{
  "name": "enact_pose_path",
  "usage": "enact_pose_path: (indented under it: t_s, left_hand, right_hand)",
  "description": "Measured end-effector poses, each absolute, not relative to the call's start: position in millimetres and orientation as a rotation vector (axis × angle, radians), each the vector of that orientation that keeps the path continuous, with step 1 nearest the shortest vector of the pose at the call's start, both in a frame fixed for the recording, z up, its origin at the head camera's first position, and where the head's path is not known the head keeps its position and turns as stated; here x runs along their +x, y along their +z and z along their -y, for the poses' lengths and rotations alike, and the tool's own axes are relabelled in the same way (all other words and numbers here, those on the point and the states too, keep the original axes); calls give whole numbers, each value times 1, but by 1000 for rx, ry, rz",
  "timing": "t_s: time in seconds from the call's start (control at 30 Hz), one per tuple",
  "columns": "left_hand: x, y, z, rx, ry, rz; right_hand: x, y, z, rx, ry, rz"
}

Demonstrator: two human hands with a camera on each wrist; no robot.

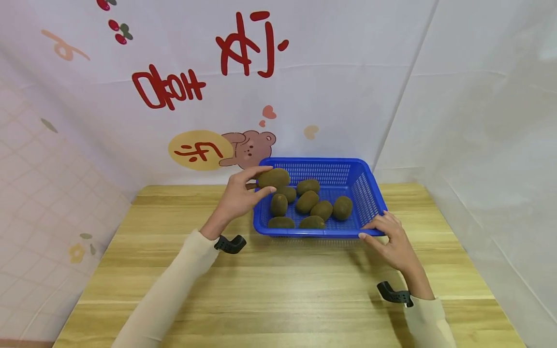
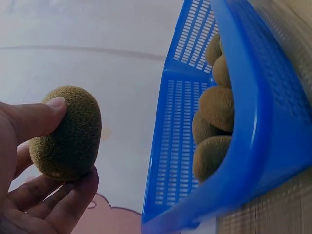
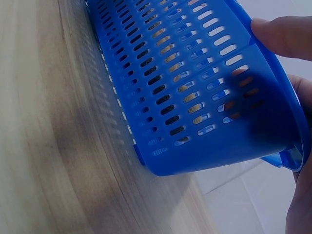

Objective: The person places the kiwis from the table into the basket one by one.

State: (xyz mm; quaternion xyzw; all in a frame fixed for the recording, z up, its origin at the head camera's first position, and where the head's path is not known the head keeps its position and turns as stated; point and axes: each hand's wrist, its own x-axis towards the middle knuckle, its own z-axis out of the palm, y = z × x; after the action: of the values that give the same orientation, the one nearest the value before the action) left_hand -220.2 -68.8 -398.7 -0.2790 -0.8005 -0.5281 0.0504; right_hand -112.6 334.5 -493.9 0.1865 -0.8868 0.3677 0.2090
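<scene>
My left hand (image 1: 241, 193) holds a brown fuzzy kiwi (image 1: 274, 178) between thumb and fingers, above the left end of a blue plastic basket (image 1: 313, 232). In the left wrist view the held kiwi (image 2: 73, 134) is apart from the basket wall (image 2: 265, 112). Several more kiwis (image 1: 307, 202) lie inside the basket, mostly toward its left and middle. My right hand (image 1: 391, 240) grips the basket's near right corner, thumb outside the rim and fingers over it. The right wrist view shows the slotted basket side (image 3: 195, 97) with the thumb (image 3: 285, 36) at its rim.
The basket stands at the back of a wood-grain table (image 1: 278, 290). Behind it hangs a white sheet (image 1: 348, 96) with red lettering and a printed bear (image 1: 252, 147). A black wrist mount (image 1: 230, 244) is on the left wrist, another mount (image 1: 393, 293) on the right.
</scene>
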Motion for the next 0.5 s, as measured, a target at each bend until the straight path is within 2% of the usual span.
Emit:
enact_pose_path:
  t_s: [0.5]
  left_hand:
    - [-216,-401,43,-902,-1527,2566]
  right_hand:
    - [-113,-495,-335,516,1013,2478]
